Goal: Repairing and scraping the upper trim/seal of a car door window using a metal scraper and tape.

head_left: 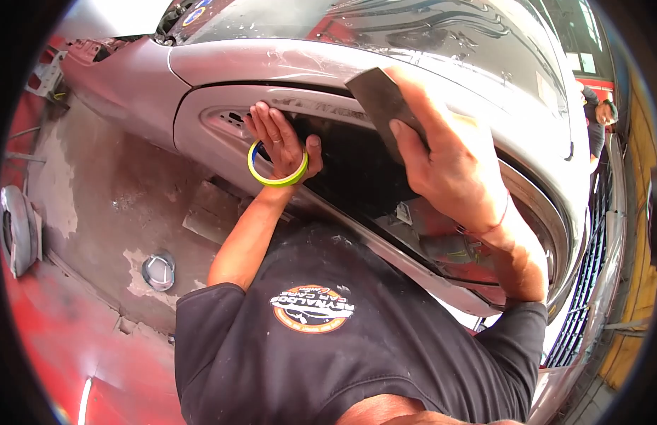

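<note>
My left hand (277,138) rests with its fingers stretched out against the upper door frame, close to the front corner of the window opening. A yellow-green roll of masking tape (298,176) hangs around that hand near the wrist, like a bracelet. My right hand (459,166) grips a dark grey, flat rectangular piece (379,101) between thumb and fingers, held over the roof edge above the window; whether it is a sanding block or folded sandpaper I cannot tell. The silver-grey car door (201,152) and its dark side window (349,163) lie below both hands.
On the floor at left sits a small round container (158,271). A grey ring-shaped part (20,230) leans beside a red panel (123,368). The windshield (413,32) stretches along the far side. Another person (599,117) is at the far right, near a dark grille (587,262).
</note>
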The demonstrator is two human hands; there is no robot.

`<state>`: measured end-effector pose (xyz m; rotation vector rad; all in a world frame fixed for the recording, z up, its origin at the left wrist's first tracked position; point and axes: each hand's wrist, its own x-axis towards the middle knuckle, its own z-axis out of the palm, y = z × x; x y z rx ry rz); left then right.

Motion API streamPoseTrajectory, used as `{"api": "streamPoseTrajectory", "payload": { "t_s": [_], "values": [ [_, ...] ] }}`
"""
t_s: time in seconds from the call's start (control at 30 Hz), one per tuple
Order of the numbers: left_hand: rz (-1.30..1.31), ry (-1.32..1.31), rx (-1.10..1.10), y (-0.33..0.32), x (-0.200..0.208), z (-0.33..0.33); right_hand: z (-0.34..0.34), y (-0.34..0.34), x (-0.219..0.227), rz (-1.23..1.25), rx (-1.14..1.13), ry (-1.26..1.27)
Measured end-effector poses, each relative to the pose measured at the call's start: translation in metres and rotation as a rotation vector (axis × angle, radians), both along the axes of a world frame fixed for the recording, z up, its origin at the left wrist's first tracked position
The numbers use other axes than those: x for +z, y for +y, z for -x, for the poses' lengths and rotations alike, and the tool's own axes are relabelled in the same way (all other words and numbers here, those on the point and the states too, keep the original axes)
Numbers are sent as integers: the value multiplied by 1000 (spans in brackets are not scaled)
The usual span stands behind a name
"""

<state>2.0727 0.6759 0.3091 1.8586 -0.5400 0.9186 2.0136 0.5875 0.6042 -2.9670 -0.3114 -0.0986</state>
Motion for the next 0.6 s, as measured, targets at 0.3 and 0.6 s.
{"api": "streamPoseTrajectory", "payload": {
  "t_s": [0.3,0.6],
  "values": [
    [18,11,-24,0,-1,1,-5,-2,-1,17,15,-16],
    [15,25,-11,1,-1,4,-9,-1,3,-8,44,31]
  ]
}}
